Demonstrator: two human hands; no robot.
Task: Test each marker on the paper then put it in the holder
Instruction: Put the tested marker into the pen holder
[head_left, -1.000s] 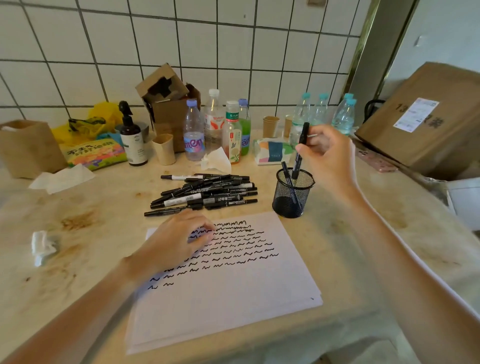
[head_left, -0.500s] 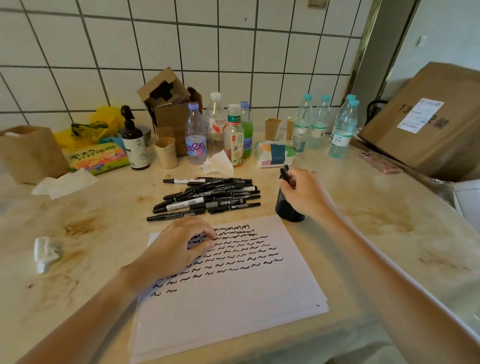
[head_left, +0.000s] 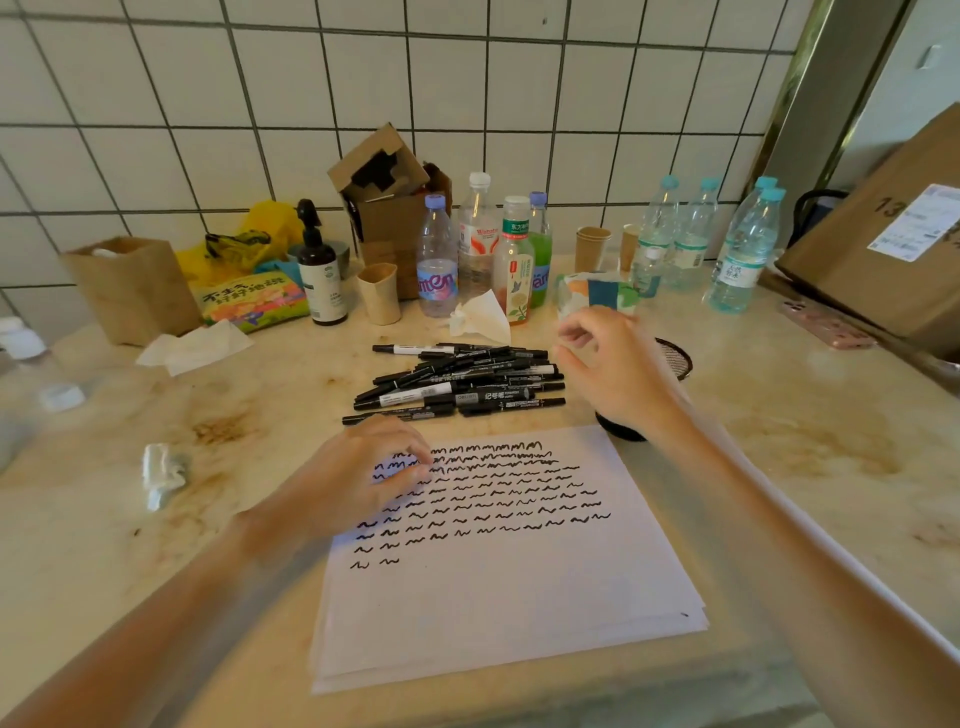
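Nearest, the left hand (head_left: 363, 478) rests on the paper (head_left: 498, 561), fingers loosely curled on its upper-left corner, gripping nothing. Beyond it the right hand (head_left: 613, 369) hovers empty, fingers loosely apart, with the mesh holder (head_left: 675, 358) mostly hidden behind it. This looks like the gap between markers: the next move calls for reaching left to the marker pile (head_left: 457, 384) just beside the fingertips, farther back.
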